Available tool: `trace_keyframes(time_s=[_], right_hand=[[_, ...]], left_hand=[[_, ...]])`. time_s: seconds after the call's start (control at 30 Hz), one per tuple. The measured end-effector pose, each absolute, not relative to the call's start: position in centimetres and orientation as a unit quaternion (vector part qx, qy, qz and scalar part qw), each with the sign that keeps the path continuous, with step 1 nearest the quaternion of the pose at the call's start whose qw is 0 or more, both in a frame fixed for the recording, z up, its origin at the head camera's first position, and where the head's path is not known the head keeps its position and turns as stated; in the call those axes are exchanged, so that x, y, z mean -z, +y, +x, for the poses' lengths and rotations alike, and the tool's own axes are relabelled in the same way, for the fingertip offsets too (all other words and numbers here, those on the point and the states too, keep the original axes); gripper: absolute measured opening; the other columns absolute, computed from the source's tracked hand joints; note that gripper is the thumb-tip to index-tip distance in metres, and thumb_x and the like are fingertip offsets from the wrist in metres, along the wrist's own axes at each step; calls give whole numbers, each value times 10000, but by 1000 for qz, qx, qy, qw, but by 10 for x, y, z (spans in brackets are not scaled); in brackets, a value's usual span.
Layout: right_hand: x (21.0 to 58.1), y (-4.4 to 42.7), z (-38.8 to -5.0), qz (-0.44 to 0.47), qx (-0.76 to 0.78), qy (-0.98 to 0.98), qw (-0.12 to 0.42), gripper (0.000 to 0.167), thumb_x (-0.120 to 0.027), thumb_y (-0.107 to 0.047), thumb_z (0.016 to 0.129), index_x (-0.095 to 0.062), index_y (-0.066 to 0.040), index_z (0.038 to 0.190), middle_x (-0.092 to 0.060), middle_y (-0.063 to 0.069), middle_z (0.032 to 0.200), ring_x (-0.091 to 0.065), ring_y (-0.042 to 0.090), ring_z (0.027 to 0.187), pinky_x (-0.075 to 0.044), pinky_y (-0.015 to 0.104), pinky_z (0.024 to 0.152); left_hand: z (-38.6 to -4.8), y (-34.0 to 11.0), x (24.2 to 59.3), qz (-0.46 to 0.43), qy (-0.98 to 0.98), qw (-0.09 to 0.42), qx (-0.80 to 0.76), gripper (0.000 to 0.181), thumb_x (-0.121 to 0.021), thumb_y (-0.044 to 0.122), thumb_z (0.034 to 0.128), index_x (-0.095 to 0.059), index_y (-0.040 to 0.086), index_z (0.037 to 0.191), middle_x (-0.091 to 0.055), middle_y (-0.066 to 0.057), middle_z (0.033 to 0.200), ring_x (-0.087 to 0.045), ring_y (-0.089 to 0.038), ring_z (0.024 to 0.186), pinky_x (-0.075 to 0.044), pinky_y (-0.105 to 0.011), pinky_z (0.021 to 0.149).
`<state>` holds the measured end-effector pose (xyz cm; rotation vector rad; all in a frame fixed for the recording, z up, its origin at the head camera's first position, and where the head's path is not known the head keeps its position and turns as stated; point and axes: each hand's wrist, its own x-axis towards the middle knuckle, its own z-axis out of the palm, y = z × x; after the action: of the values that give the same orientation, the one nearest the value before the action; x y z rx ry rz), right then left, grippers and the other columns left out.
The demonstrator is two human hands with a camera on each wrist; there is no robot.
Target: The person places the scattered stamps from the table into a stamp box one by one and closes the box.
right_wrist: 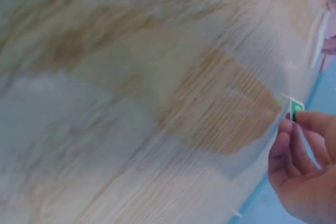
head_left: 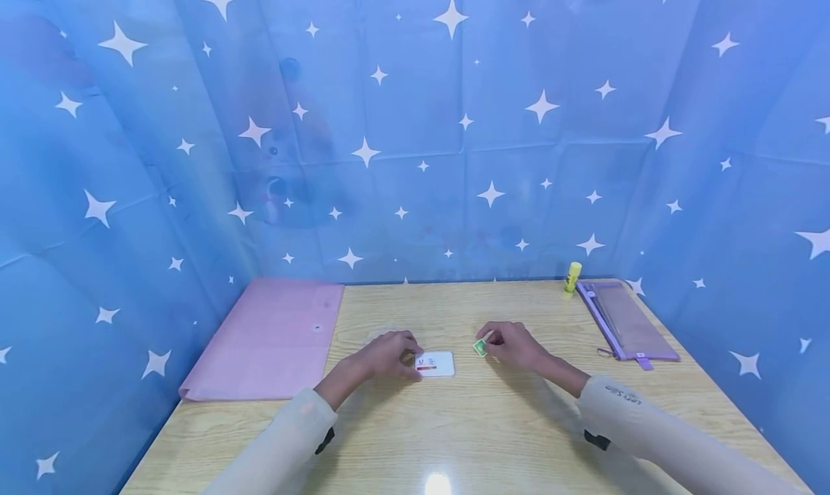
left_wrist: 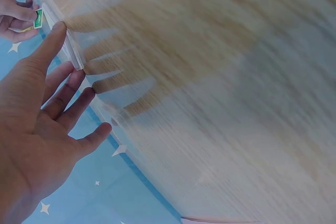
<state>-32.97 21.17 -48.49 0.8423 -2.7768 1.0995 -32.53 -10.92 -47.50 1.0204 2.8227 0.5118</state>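
My left hand [head_left: 387, 354] holds a flat white case [head_left: 441, 364] by its left end, with the thumb on the near side and fingertips on the far side. The case has a dark "U" mark and a red strip on its face and lies on the table. In the left wrist view its clear-looking edge [left_wrist: 71, 45] shows between thumb and fingers. To the right of the case, my right hand [head_left: 512, 344] pinches a small green card with a white border [head_left: 480, 347] between thumb and fingers, just over the tabletop. The right wrist view shows the green card [right_wrist: 297, 107] tilted up on edge.
A pink folder [head_left: 272, 336] lies on the left of the wooden table [head_left: 415, 437]. At the back right stands a yellow glue stick [head_left: 573, 277], beside a purple mesh zip pouch [head_left: 629, 320]. A blue star-patterned curtain [head_left: 415, 120] surrounds the table's back and sides.
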Motion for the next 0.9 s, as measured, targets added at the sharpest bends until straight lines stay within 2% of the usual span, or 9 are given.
trace_keyframes(time_s=[0.13, 0.33, 0.57, 0.9], right_hand=[[482, 211, -330, 279, -371, -886, 15, 126, -701, 34, 940, -715, 20, 1064, -773, 147, 907, -741, 196, 784, -547, 234, 621], [479, 207, -329, 278, -374, -885, 16, 116, -719, -1, 938, -726, -4, 1054, -769, 113, 931, -744, 226, 850, -582, 255, 712], [474, 199, -326, 293, -389, -873, 24, 104, -729, 8, 923, -726, 15, 1026, -753, 110, 916, -729, 229, 849, -597, 258, 734], [470, 184, -323, 296, -417, -860, 7, 156, -735, 42, 915, -715, 46, 1069, -749, 150, 948, -730, 266, 893, -605, 267, 781]], left_hand=[[-326, -110, 475, 337, 926, 45, -167, 523, -885, 358, 837, -746, 101, 1271, -683, -8, 1194, -624, -177, 1042, -515, -318, 902], [-326, -110, 475, 336, 927, 41, -163, 528, -880, 379, 839, -746, 108, 1272, -683, 0, 1195, -609, -156, 1029, -509, -309, 890], [-325, -109, 475, 331, 928, 45, -164, 520, -886, 370, 833, -751, 110, 1264, -679, -5, 1209, -620, -175, 1064, -509, -334, 927], [-325, -109, 474, 331, 928, 49, -163, 522, -883, 372, 838, -748, 107, 1268, -675, -10, 1224, -616, -187, 1083, -509, -351, 941]])
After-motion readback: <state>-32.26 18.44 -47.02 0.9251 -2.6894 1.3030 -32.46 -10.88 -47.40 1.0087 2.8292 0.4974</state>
